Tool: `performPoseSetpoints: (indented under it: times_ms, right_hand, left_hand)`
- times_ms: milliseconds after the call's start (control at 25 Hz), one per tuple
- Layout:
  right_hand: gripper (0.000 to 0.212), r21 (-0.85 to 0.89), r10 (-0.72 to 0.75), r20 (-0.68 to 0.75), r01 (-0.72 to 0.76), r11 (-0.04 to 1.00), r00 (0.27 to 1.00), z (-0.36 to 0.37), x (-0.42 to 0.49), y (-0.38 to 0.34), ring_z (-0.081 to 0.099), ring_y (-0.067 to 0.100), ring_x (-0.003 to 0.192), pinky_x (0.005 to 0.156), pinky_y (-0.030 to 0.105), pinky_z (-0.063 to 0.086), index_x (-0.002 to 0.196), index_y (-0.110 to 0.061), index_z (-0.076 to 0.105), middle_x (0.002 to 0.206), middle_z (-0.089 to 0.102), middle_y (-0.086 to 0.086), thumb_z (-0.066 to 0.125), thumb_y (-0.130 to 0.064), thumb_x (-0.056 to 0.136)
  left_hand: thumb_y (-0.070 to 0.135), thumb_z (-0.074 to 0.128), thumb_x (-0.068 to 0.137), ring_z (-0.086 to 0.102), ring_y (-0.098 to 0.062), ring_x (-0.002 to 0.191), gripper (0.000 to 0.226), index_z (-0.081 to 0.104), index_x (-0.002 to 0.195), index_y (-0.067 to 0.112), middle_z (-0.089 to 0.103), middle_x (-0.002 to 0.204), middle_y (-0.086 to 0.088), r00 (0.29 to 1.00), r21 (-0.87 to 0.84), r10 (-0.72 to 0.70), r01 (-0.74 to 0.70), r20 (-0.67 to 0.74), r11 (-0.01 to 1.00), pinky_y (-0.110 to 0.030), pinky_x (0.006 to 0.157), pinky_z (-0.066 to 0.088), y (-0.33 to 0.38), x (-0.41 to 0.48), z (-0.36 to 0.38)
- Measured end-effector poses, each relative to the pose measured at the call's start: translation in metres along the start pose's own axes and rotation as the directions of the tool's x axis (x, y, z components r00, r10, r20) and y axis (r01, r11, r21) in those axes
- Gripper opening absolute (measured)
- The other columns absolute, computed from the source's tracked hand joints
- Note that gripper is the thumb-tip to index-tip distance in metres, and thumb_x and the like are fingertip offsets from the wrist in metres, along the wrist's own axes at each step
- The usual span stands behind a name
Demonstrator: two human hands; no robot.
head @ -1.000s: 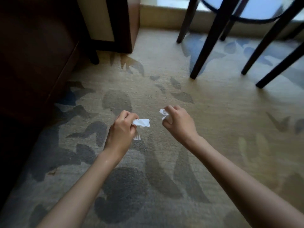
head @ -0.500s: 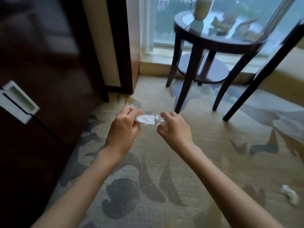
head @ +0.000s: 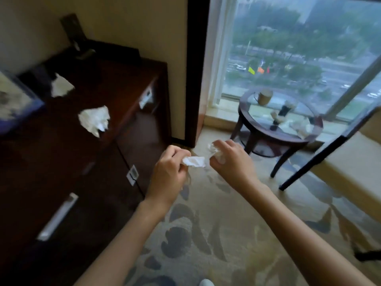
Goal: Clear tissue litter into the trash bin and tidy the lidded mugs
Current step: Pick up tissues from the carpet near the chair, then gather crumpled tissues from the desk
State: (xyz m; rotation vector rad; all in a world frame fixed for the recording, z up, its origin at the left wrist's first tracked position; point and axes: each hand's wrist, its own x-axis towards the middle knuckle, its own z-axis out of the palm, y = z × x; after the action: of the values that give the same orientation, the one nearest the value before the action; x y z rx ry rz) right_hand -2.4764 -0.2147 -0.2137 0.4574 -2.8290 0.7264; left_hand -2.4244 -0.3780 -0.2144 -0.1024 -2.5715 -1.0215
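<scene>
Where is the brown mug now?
In the head view, upper right: the mug stands on the round glass table by the window, near its far left rim.

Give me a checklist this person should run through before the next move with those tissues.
1. The left hand pinches a tissue piece: ok.
2. The right hand grips a crumpled wad: ok.
3. A trash bin in sight: not ok, none shows.
4. The cabinet top free of litter: not ok, a near tissue and a far tissue lie on it.
5. The mug on the round table lidded: cannot tell, too blurred.
</scene>
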Motion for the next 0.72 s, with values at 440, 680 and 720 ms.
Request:
performPoseSetpoints:
  times_ms: [440,680,720]
  right_hand:
    - [0.035,0.016,-0.367,0.256,0.376,0.927,0.894,0.012,0.157,-0.133,0.054,0.026,0.101,0.069,0.032,0.043,0.118,-0.022,0.053,0.109,0.060,0.005,0.055,-0.033,0.085]
    - [0.040,0.070,-0.466,0.369,0.476,0.877,0.804,0.095,0.253,-0.196,0.053,0.025,0.107,0.077,0.032,0.042,0.123,-0.023,0.050,0.116,0.057,0.005,0.058,-0.031,0.085]
    - [0.041,0.076,-0.475,0.382,0.485,0.871,0.793,0.106,0.272,-0.207,0.053,0.026,0.108,0.080,0.034,0.044,0.124,-0.022,0.050,0.117,0.056,0.006,0.058,-0.030,0.084]
  left_hand:
    - [0.004,0.055,0.084,0.057,-0.027,0.091,0.020,0.063,0.102,0.008,0.054,0.109,-0.009,0.894,0.192,-0.413,0.442,-0.173,0.876,-0.032,0.072,0.046,-0.079,0.079,-0.137]
    - [0.007,0.059,0.084,0.057,-0.020,0.096,0.025,0.060,0.108,0.012,0.051,0.114,-0.003,0.813,0.174,-0.556,0.581,-0.172,0.795,-0.032,0.081,0.051,-0.176,0.118,-0.161]
    - [0.008,0.058,0.084,0.057,-0.020,0.097,0.026,0.059,0.109,0.013,0.049,0.117,-0.002,0.806,0.175,-0.573,0.592,-0.151,0.787,-0.031,0.083,0.051,-0.189,0.125,-0.162]
